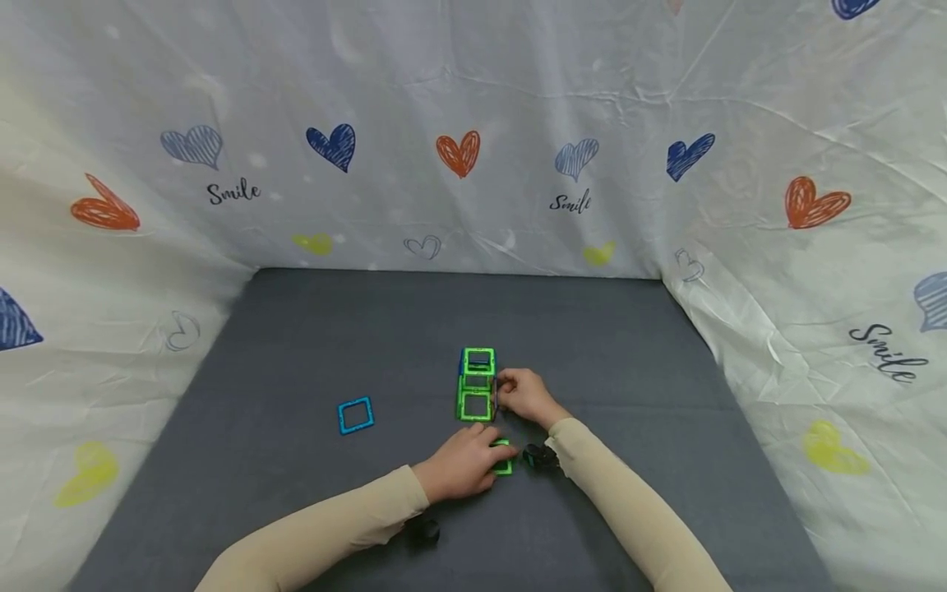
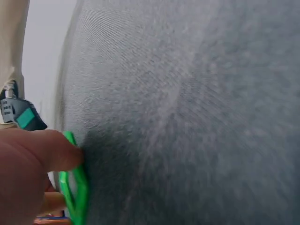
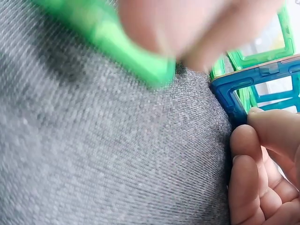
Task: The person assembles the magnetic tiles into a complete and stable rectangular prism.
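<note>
A block of green magnetic tiles (image 1: 477, 418), with some blue at its far left corner, stands at the middle of the table. My right hand (image 1: 527, 396) is at its right side, thumb and fingertips pinching a blue magnetic tile (image 3: 248, 77) that stands against the green ones. Nearer to me, my left hand (image 1: 462, 462) grips a green square tile (image 2: 81, 190) between thumb and fingers. That tile lies just in front of the block, partly hidden under the fingers in the head view.
A loose blue square tile (image 1: 358, 427) lies flat to the left of the block. Dark grey cloth (image 1: 296, 345) covers the table. White curtains (image 1: 510, 74) printed with hearts hang behind and along both sides. Black wrist cameras (image 1: 540, 456) sit below both wrists.
</note>
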`<action>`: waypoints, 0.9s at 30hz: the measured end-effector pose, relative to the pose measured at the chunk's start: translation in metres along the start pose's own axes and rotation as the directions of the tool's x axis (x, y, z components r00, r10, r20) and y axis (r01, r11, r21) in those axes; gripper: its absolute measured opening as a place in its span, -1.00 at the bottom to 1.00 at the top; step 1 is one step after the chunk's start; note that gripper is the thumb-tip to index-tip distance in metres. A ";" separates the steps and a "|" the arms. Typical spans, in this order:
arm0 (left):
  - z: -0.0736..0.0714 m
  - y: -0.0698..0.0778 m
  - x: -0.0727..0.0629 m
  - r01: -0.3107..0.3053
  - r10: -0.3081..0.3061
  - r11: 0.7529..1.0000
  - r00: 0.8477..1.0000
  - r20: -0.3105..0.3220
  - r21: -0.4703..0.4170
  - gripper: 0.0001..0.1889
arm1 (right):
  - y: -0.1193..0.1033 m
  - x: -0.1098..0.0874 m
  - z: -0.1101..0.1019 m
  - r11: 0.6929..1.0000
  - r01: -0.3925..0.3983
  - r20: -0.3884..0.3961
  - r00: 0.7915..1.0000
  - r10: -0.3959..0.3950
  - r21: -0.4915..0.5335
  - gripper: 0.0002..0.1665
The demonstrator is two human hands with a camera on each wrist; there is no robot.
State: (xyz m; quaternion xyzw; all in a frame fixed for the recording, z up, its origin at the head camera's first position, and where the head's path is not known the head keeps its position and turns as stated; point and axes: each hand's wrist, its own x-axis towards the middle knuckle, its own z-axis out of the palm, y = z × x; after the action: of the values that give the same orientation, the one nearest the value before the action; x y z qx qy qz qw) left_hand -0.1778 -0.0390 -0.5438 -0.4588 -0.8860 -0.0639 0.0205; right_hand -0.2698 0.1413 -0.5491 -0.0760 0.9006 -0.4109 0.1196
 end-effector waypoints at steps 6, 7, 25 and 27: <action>-0.009 0.000 -0.012 0.027 -0.030 0.999 0.993 0.115 0.030 -0.58 | 0.002 0.000 0.001 1.000 -0.004 -0.006 1.000 0.004 0.007 -0.72; -0.011 0.001 -0.014 0.033 -0.035 0.999 0.992 0.122 0.019 -0.59 | 0.002 0.000 0.001 1.000 -0.004 -0.005 1.000 0.004 0.011 -0.71; -0.014 -0.008 -0.030 0.196 -0.181 0.968 0.978 0.102 -0.159 -0.60 | 0.004 0.003 0.003 0.997 -0.030 -0.010 0.999 0.031 0.068 -0.71; -0.014 -0.008 -0.031 0.200 -0.186 0.966 0.978 0.095 -0.165 -0.60 | 0.003 0.003 0.004 0.997 -0.031 -0.011 0.999 0.032 0.068 -0.70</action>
State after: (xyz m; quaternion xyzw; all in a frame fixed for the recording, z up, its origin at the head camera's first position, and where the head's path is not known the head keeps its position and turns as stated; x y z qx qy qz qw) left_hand -0.1670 -0.0702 -0.5331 -0.3725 -0.9176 -0.1244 -0.0609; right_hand -0.2716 0.1402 -0.5542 -0.0552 0.8880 -0.4396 0.1234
